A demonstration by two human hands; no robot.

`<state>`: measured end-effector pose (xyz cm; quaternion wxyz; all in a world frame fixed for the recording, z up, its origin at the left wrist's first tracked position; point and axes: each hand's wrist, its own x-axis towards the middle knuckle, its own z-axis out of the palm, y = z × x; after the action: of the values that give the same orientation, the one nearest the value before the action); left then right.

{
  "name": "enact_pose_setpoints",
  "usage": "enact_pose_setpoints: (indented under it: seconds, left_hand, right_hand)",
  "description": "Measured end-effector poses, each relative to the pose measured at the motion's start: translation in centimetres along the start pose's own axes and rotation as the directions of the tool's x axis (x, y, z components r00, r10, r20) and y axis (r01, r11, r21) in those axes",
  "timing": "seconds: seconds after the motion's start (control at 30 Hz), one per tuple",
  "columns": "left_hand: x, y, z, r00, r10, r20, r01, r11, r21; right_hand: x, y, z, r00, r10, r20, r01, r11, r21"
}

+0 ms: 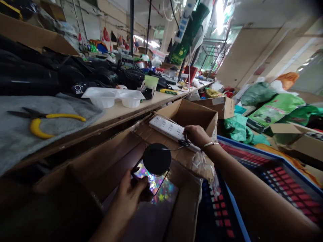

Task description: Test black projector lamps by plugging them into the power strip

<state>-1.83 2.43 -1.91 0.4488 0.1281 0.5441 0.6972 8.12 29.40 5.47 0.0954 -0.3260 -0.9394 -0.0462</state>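
Observation:
Low in the middle, my left hand point(132, 190) is closed around the metal bracket of a black round projector light point(156, 158). Bright multicoloured patterns point(157, 191) from it fall inside the open cardboard box point(186, 201) below. A thin black cable point(174, 149) runs from the light towards my right hand point(196, 135). That hand is pinched on a dark piece at the cable's end, likely its plug, against the white power strip point(168, 128). The fingers partly hide where the two meet. The strip lies slanted on a cardboard flap, with crumpled clear plastic point(203, 163) beside it.
On the workbench point(101, 121) at left are yellow-handled pliers point(41, 122), a white plastic tray point(113, 95) and black items point(83, 72). A blue-rimmed basket point(252, 149) stands right. Another cardboard box point(199, 112) is behind the strip, and green bags point(275, 107) are piled at far right.

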Motion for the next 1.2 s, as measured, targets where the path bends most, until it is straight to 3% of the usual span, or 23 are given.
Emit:
enact_pose_setpoints:
  seconds: [0.17,0.3,0.5,0.83,1.2]
  left_hand:
    - [-0.2,0.5,0.3,0.985,0.051,-0.166,-0.040,0.997,0.072]
    - [-0.3,0.5,0.4,0.976,0.085,-0.198,-0.070,0.994,0.081]
    - [-0.3,0.5,0.4,0.978,0.110,-0.179,-0.091,0.990,0.111]
    - [-0.3,0.6,0.4,0.975,0.138,-0.172,-0.118,0.986,0.120]
    - [-0.4,0.4,0.4,0.972,0.144,-0.185,-0.125,0.986,0.111]
  right_hand:
    - [-0.4,-0.1,1.2,0.987,0.099,-0.129,-0.086,0.991,0.104]
    - [-0.8,0.3,2.4,0.921,0.300,-0.248,-0.199,0.911,0.362]
    - [-0.7,1.5,3.7,0.907,0.333,-0.256,-0.114,0.782,0.613]
    - [-1.0,1.2,4.0,0.880,0.359,-0.313,-0.068,0.745,0.664]
    - [-1.1,1.1,3.9,0.879,0.343,-0.333,-0.084,0.796,0.599]
